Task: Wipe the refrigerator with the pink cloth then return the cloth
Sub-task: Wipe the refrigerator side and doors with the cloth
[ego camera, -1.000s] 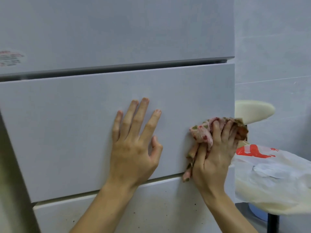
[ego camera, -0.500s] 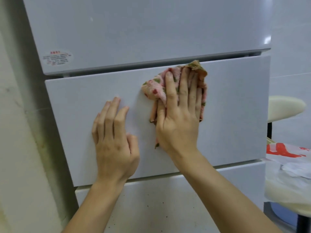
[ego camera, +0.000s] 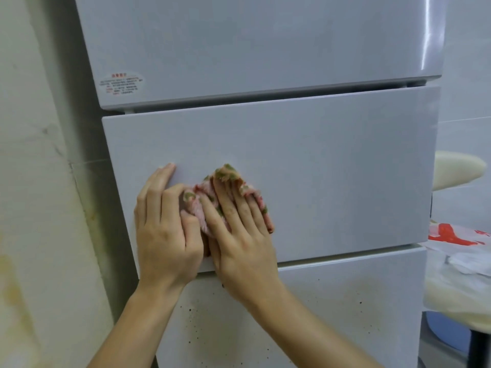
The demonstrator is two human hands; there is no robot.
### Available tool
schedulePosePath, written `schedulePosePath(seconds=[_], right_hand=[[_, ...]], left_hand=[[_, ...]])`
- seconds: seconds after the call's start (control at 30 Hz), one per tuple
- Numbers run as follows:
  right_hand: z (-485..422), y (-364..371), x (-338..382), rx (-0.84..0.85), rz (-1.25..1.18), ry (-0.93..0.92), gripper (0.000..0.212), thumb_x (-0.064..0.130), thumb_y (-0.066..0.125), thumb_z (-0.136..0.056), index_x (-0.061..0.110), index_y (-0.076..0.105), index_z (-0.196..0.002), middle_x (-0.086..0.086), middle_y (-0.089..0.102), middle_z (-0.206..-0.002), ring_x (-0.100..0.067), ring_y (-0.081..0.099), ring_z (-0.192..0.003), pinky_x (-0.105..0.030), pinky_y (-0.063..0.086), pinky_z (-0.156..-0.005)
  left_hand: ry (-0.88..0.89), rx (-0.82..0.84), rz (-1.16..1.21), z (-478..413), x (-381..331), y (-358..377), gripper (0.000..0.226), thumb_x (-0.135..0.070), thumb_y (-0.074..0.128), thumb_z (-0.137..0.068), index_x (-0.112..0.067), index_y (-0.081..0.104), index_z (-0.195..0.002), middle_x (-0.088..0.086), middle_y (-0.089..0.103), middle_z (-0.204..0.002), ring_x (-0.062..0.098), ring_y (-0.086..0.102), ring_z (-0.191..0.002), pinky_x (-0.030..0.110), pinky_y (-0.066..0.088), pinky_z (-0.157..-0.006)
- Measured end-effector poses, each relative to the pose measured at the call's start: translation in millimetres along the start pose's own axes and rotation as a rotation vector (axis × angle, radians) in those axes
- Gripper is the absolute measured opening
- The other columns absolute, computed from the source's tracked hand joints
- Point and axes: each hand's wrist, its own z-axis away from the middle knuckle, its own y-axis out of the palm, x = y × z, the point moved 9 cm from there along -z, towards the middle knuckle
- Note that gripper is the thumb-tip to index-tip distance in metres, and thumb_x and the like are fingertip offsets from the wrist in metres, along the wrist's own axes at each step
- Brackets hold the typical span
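Note:
The grey refrigerator (ego camera: 332,168) fills the view, with an upper door, a middle drawer front and a speckled lower drawer. My right hand (ego camera: 239,232) presses the pink flowered cloth (ego camera: 228,179) flat against the left part of the middle drawer front, fingers spread over it. My left hand (ego camera: 164,229) rests flat on the same drawer front right beside it, with the thumb touching the cloth's edge. Most of the cloth is hidden under my right hand.
A stained cream wall (ego camera: 34,208) stands left of the refrigerator. To the right a cream stool back (ego camera: 457,168) and seat carry a white plastic bag with red print (ego camera: 457,243). A sticker (ego camera: 121,83) sits on the upper door.
My right hand has swept the cloth from the drawer's right edge up to its top middle, then down and left beside my left hand. The view has shifted left.

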Motion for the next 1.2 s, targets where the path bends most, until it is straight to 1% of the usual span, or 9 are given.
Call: schedulePosePath(seconds=[0.2,0.33,0.43,0.53,0.67,0.77,0.97,1.07,1.2], right_hand=[[21.1,-16.9,0.8,0.001,-0.141,0.024,0.049,0.016,0.045,-0.109,0.017,0.046,-0.157,0.0,0.04,-0.166,-0.019,0.032,-0.156,-0.044,0.03,-0.127],[34.8,-43.3,-9.7,-0.078,-0.316,0.135,0.047,0.015,0.052,-0.107,0.013,0.05,-0.154,0.003,0.046,-0.162,-0.013,0.038,-0.153,-0.045,0.035,-0.124],[60.4,-45.1,-20.7,-0.023,-0.511,0.35,0.065,0.012,0.06,-0.104,0.028,0.034,-0.162,0.014,0.045,-0.161,-0.006,0.041,-0.149,-0.046,0.046,-0.116],[79.9,-35.1,-19.4,0.117,-0.761,0.49,0.083,0.011,0.067,-0.1,0.034,0.019,-0.164,0.022,0.039,-0.162,0.001,0.043,-0.146,-0.032,0.048,-0.114],[84.7,-41.8,-23.2,0.291,-0.759,0.447,0.093,0.037,0.086,-0.083,0.038,0.031,-0.159,0.026,0.042,-0.157,0.005,0.039,-0.146,-0.019,0.035,-0.119],[85.1,-53.6,-34.6,0.276,-0.696,0.479,0.081,0.056,0.079,-0.081,0.039,0.045,-0.153,0.029,0.05,-0.146,0.001,0.05,-0.135,-0.009,0.038,-0.108],[80.8,-48.9,-30.4,0.466,-0.697,0.533,0.063,0.072,0.077,-0.071,0.059,0.057,-0.13,0.026,0.042,-0.142,0.003,0.045,-0.132,-0.001,0.035,-0.096],[80.7,-45.2,-28.5,0.564,-0.805,0.567,0.031,0.052,0.086,-0.078,0.035,0.062,-0.089,0.024,0.061,-0.13,0.002,0.057,-0.122,-0.014,0.042,-0.099],[90.0,-40.5,-37.6,0.674,-1.079,0.724,0.032,-0.011,0.073,-0.088,0.011,0.05,-0.09,0.016,0.067,-0.082,-0.007,0.058,-0.073,-0.03,0.049,-0.079]], left_hand=[[-0.036,0.084,0.094,32.1,0.3,0.6,0.037,-0.02,0.041,-0.098,-0.004,0.061,-0.124,0.01,0.05,-0.152,0.028,0.04,-0.147,0.05,0.033,-0.121],[-0.042,0.214,0.328,47.8,-19.6,3.1,0.042,-0.037,0.052,-0.098,-0.022,0.054,-0.137,-0.009,0.056,-0.14,0.014,0.05,-0.134,0.031,0.039,-0.114],[-0.284,0.323,0.528,64.7,-26.8,12.2,0.045,-0.037,0.069,-0.095,-0.037,0.051,-0.136,-0.024,0.061,-0.131,0.005,0.06,-0.126,0.014,0.045,-0.102],[-0.562,0.355,0.709,89.5,-26.9,21.5,0.05,-0.007,0.07,-0.097,-0.033,0.056,-0.136,-0.018,0.071,-0.121,0.007,0.07,-0.114,0.017,0.055,-0.091],[-0.859,0.259,0.9,112.6,-6.1,18.7,0.039,0.006,0.056,-0.099,-0.026,0.069,-0.118,0.0,0.078,-0.095,0.014,0.076,-0.086,0.028,0.06,-0.075],[-0.932,0.303,1.079,116.7,-0.2,21.4,0.03,-0.007,0.059,-0.09,-0.026,0.076,-0.106,0.012,0.077,-0.109,0.029,0.074,-0.107,0.044,0.058,-0.093],[-0.877,0.454,1.174,110.0,-1.4,12.0,0.033,-0.005,0.055,-0.084,-0.025,0.077,-0.098,0.012,0.074,-0.103,0.027,0.071,-0.103,0.039,0.061,-0.093],[-0.868,0.486,1.123,107.2,2.0,6.6,0.03,-0.006,0.056,-0.083,-0.026,0.077,-0.091,0.006,0.073,-0.095,0.02,0.07,-0.093,0.029,0.06,-0.078],[-0.847,0.527,0.899,108.0,11.6,-1.3,0.012,-0.016,0.066,-0.088,-0.022,0.074,-0.094,0.01,0.058,-0.073,0.029,0.051,-0.05,0.038,0.031,-0.036]])
